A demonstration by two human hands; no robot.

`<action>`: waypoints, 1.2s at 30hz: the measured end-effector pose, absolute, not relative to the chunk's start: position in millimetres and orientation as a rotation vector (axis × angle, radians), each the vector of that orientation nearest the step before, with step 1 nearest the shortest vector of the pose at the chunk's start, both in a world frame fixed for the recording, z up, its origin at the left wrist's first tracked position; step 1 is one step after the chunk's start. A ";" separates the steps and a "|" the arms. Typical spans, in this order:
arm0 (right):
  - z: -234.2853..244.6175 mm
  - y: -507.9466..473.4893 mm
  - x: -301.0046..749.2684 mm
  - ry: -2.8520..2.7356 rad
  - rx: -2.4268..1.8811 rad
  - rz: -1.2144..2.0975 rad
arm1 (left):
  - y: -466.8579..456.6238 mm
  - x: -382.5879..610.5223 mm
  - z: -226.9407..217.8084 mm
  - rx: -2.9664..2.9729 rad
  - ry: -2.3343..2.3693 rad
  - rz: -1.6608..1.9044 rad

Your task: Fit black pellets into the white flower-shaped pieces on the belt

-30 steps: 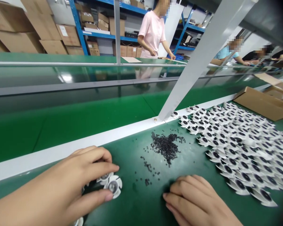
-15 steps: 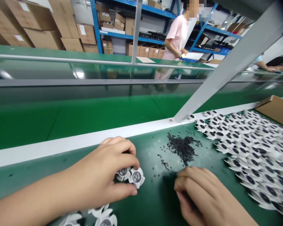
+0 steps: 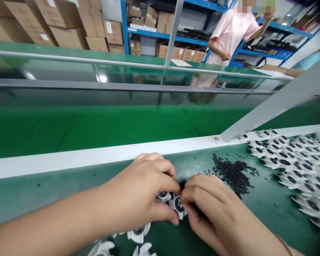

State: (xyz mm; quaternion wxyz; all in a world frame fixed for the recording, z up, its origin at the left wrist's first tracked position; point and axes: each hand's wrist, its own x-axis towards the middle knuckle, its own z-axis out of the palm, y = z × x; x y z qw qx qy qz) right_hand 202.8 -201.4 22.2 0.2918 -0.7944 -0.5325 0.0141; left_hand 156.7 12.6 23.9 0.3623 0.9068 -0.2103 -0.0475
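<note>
My left hand [image 3: 144, 193] is closed around two small white fan wheels [image 3: 173, 202] with dark round centres, held just above the green bench mat [image 3: 74, 192]. Pinched together, the fingers of my right hand [image 3: 210, 209] press on the nearer wheel's centre. What the right fingertips hold is too small to make out. A heap of tiny black pieces [image 3: 233, 172] lies just right of my hands. More white fan wheels [image 3: 296, 167] are spread over the mat at the right.
A few loose fan wheels [image 3: 138, 234] lie under my left wrist. A white strip [image 3: 96, 156] borders the green conveyor belt [image 3: 109, 124] beyond. A slanted grey strut [image 3: 277, 103] rises at the right. A person in pink [image 3: 229, 32] stands by shelves with cardboard boxes [image 3: 64, 25].
My right hand has moved left from the black pieces and now meets my left hand at the fan wheels. The view has swung left, so the spread of wheels sits farther right.
</note>
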 end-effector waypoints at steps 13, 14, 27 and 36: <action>35.3 -210.6 192.7 -2.058 -2.258 -0.374 | 11.7 157.5 27.7 2.381 -0.520 -0.157; 37.2 -213.3 192.2 -2.129 -2.253 -0.439 | 11.6 157.8 27.2 2.385 -0.526 -0.149; 28.2 -286.4 184.2 -1.264 -2.541 -0.204 | 4.5 144.8 27.2 2.526 -0.493 -0.085; 33.3 -266.2 181.1 -1.323 -2.440 -0.140 | 16.7 141.0 33.8 2.619 -0.220 -0.137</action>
